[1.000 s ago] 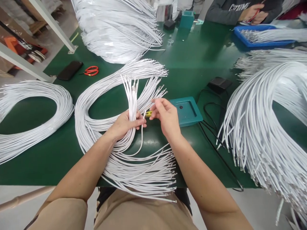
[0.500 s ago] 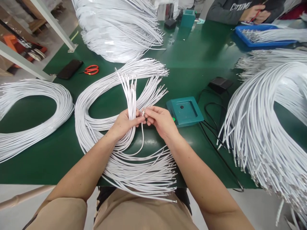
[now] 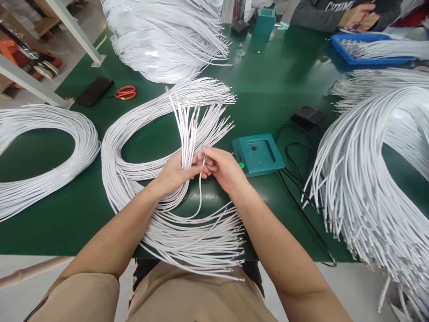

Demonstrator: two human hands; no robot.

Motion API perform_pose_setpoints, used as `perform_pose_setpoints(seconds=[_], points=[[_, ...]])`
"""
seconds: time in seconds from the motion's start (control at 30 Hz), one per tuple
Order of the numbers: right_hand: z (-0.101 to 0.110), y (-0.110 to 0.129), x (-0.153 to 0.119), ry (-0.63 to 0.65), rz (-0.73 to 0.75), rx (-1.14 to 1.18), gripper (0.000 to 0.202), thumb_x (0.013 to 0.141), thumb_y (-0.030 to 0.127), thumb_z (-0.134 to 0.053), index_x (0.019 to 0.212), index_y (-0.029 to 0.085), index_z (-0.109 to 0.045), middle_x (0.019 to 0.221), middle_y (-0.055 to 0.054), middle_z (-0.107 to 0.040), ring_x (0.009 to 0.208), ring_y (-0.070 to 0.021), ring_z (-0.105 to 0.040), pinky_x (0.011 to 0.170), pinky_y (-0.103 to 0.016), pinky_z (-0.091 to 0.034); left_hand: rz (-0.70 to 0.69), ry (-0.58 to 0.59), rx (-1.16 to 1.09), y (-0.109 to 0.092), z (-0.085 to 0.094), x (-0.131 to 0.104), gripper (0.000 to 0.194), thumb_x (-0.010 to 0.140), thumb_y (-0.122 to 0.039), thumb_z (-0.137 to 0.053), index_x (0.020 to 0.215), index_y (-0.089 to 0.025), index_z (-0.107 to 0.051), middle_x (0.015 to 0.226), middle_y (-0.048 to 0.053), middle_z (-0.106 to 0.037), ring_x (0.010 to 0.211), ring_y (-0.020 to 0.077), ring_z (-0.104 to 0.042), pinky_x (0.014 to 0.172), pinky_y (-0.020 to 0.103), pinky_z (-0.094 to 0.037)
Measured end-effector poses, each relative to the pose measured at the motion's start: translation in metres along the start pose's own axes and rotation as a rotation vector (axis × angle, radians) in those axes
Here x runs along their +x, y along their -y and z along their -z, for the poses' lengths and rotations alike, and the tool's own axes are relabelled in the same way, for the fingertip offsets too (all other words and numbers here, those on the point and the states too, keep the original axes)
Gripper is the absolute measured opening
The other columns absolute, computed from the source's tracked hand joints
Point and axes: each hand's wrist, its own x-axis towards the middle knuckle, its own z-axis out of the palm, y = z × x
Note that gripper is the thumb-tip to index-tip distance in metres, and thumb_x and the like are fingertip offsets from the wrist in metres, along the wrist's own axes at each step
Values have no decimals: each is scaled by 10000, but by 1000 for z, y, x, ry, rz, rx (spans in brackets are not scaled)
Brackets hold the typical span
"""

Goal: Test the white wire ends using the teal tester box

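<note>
My left hand (image 3: 176,172) is closed around a bunch of white cables (image 3: 188,143), whose metal-tipped ends stand up above the fist. Close beside it, my right hand (image 3: 223,167) pinches the tip of a single white cable (image 3: 201,192) that curves down toward the table. The fingertips of both hands nearly meet at this tip, and some are hidden behind the hands. Under and around my left hand lies a large curved bundle of white cables (image 3: 114,147), with loose ends fanning out to the right. A teal box with a green button (image 3: 258,154) sits just right of my right hand.
Another cable coil (image 3: 77,165) lies at left, and a big heap (image 3: 365,179) hangs over the edge at right. Red-handled scissors (image 3: 125,92) and a black phone (image 3: 94,91) lie behind. Across the table, a person's hands (image 3: 362,18) work near a blue tray (image 3: 342,51).
The bunch in my left hand leans slightly more to the right, its ends more spread. My right fingers have shifted a little on the single cable's tip. The view has moved slightly.
</note>
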Motion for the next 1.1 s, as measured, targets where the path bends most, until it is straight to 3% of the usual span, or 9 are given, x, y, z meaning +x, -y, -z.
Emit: perform_pose_setpoints(seconds=[0.23,0.33,0.5,0.6,0.8,0.9,0.97,1.03,1.1], points=[[5,0,0,89,-20,53,385,709,488,-753,634,149,-586,506,66,-450,469,-57,-418,527,-224,-428,-17,-54,-46,2,4,0,399,665,-322,-809,768,-170,-455,718,4,-664,604,143,-662,509,222,-464],[4,3,-3,31,32,-25,385,715,496,-737,639,144,-605,545,37,-531,502,-64,-472,537,-219,-424,-28,-51,-66,4,7,1,364,701,-306,-793,825,-162,-482,755,22,-684,663,159,-686,535,221,-483],[-2,8,-8,-118,187,-227,207,669,314,-761,759,134,-712,619,21,-631,559,-72,-526,587,-225,-471,-97,-21,-111,4,6,0,471,735,-277,-774,1115,-176,-515,755,-20,-642,651,140,-672,552,219,-499],[0,10,-8,-123,135,-226,159,668,275,-729,739,134,-713,623,14,-646,557,-74,-543,597,-229,-492,-102,30,-107,3,6,-1,544,760,-273,-753,1241,-187,-515,793,-12,-622,690,137,-663,581,224,-511],[6,13,-5,-148,7,-375,95,665,203,-656,599,143,-625,560,17,-602,497,-81,-543,529,-210,-466,-48,102,-48,2,9,0,402,761,-298,-751,1123,-174,-628,786,8,-616,698,141,-643,583,230,-509],[7,13,-6,-189,99,-524,166,756,314,-631,708,157,-652,648,13,-625,544,-97,-568,571,-235,-483,-32,86,-69,2,11,-1,418,747,-287,-764,1129,-185,-626,761,-9,-607,676,133,-645,607,237,-516],[7,11,-7,-113,172,-581,225,801,387,-620,799,166,-661,716,7,-651,621,-110,-592,634,-247,-489,-20,75,-83,2,12,-1,438,740,-282,-770,1138,-175,-621,753,-6,-619,668,134,-647,612,240,-515],[8,9,-7,-24,239,-676,200,827,359,-613,797,164,-650,730,3,-659,679,-119,-595,681,-251,-474,9,74,-111,1,13,-1,459,731,-278,-777,1147,-166,-618,751,1,-636,662,138,-651,598,235,-505],[10,6,-7,-13,341,-841,187,862,280,-572,729,161,-627,710,1,-640,693,-120,-578,689,-249,-442,56,76,-162,0,14,-1,482,714,-263,-789,1153,-164,-618,745,3,-647,647,134,-650,572,223,-487]])
